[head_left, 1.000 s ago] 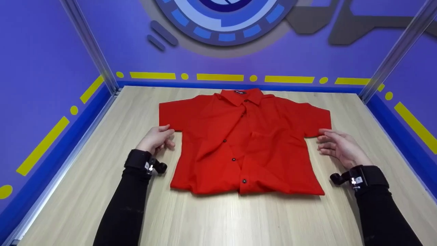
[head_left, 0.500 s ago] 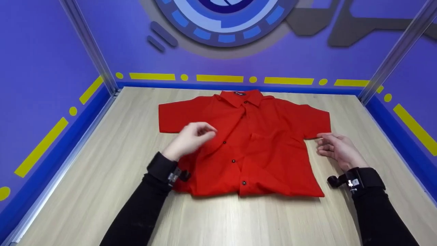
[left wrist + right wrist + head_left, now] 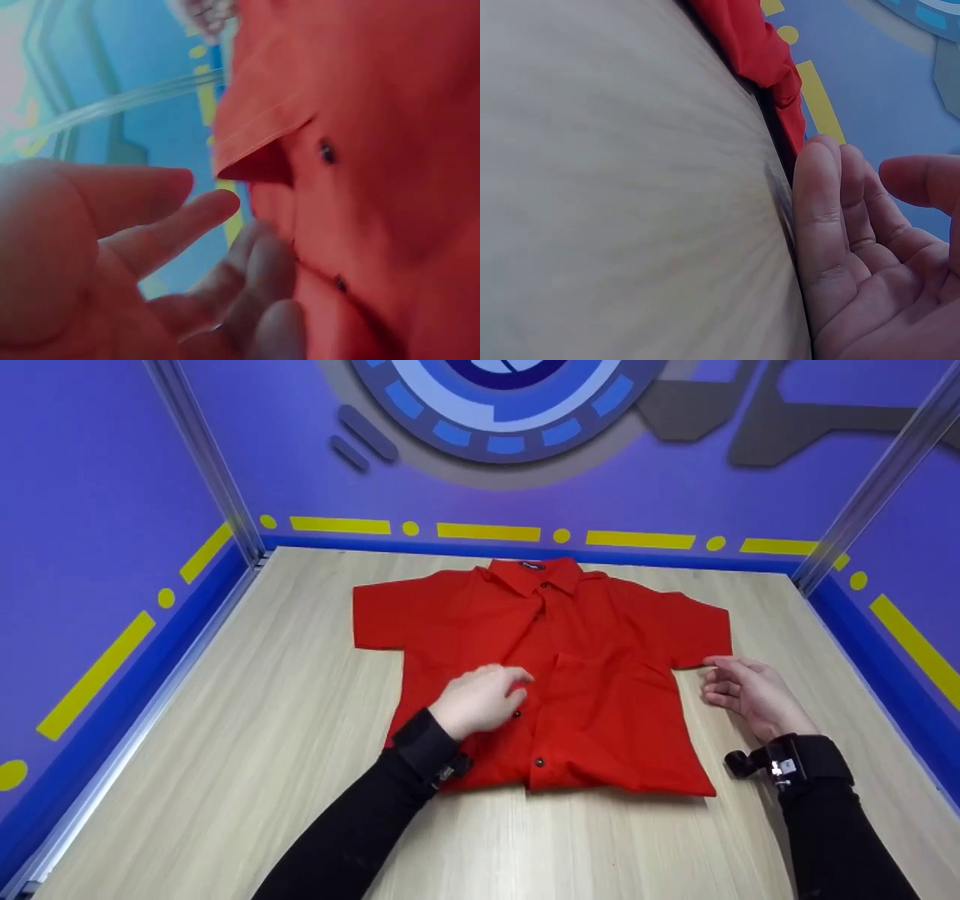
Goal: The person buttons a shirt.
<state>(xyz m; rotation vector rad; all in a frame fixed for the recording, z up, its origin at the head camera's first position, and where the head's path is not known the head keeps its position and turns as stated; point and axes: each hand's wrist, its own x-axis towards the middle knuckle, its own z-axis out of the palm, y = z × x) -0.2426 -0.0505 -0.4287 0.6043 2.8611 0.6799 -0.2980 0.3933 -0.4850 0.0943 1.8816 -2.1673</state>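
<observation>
A red short-sleeved button shirt (image 3: 600, 705) lies front up on the table, its collar (image 3: 536, 576) toward the back wall. Over the middle of its front is my left hand (image 3: 480, 699), fingers loosely bent, near the button line. In the left wrist view, nothing sits between the thumb and fingers of that left hand (image 3: 135, 240), and the shirt front with dark buttons (image 3: 327, 151) is beside it. My right hand (image 3: 754, 694) rests on the table by the hem of the right-hand sleeve (image 3: 697, 630). Its fingers (image 3: 817, 202) are relaxed and hold nothing.
The wooden table (image 3: 247, 720) is bounded by a purple-blue back wall (image 3: 315, 487) and side walls with yellow markings. Metal posts (image 3: 206, 457) stand at the back corners. A black band with a small camera (image 3: 787, 765) is strapped on the right wrist.
My left hand has left the left-hand sleeve hem and moved right, over the middle of the shirt. My right hand stays by the other sleeve. The shirt lies almost unchanged.
</observation>
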